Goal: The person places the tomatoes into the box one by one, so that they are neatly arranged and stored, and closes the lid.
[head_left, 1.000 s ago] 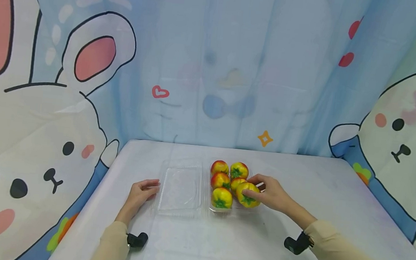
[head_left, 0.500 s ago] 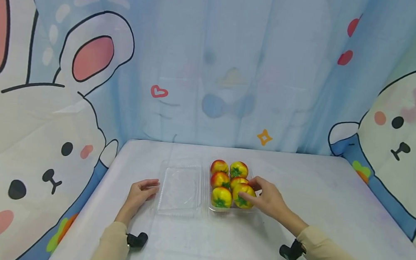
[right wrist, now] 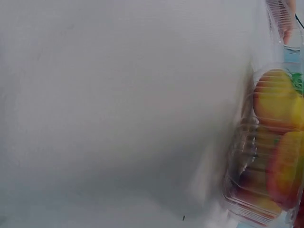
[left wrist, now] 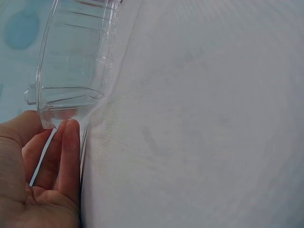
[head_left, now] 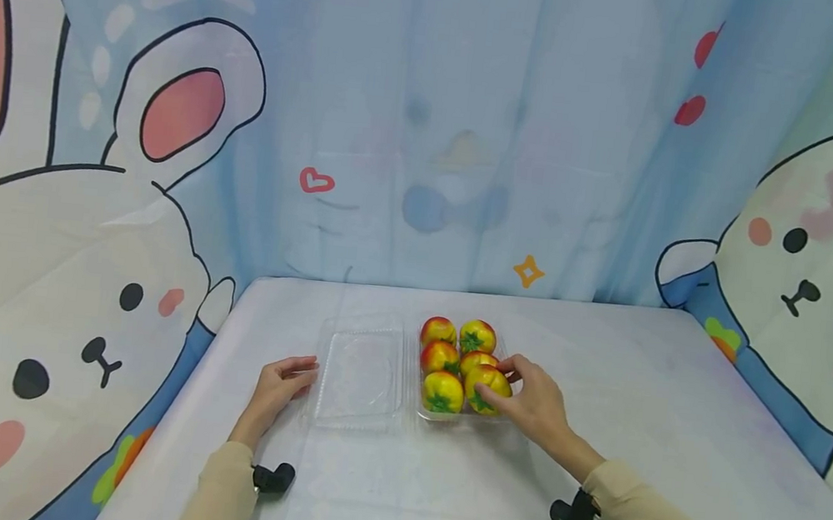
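A clear plastic clamshell box lies unfolded on the table. Its lid is on the left and its tray on the right. My left hand pinches the lid's left edge between thumb and fingers, as the left wrist view shows at the rim. With thumb and fingers around a yellow-red persimmon, my right hand holds it in the tray's near right corner. Several more persimmons sit in two columns. One persimmon behind the held one is partly hidden. The right wrist view shows fruit through the tray wall.
White cloth covers the table, whose far edge meets a blue curtain printed with rabbits. A black wrist camera is strapped at the left sleeve and another wrist camera at the right.
My right hand has moved slightly left and lowered the persimmon from over the tray's edge into its near right corner. The left hand stays at the lid's edge.
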### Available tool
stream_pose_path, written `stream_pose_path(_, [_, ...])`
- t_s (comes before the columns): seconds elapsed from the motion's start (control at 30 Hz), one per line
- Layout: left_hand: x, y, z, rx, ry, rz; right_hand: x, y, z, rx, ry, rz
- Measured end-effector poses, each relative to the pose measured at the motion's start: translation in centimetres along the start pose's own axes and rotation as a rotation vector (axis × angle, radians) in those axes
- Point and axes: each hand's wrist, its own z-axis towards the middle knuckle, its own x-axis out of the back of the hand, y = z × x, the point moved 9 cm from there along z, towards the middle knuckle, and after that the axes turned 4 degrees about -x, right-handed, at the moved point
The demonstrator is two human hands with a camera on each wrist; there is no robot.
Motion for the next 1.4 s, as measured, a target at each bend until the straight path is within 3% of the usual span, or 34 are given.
stream_pose_path(0.17, [-0.1,0.2,0.0,-0.007,-0.006,0.007,0.4,-0.2,-0.3,0.027,0.072,-0.012])
stream_pose_path(0.43, [0.0,0.4,0.0,0.004,-0.007,0.005,0.9,-0.7,-1.1,0.113,0.124,-0.032])
stream_pose_path(0.67, [0.2,0.6,0.2,0.0,-0.002,-0.004,0.7,-0.2,-1.1,0.076,0.089,-0.035])
stream_pose_path(1.03, [0.0,0.4,0.0,0.009,-0.006,-0.003,-0.1,0.8,-1.0,-0.045,-0.028,-0.095])
stream_pose_path(1.4, [0.0,0.2,-0.2,0.015,0.0,-0.002,-0.2,1.4,-1.2,-0.072,-0.047,-0.1])
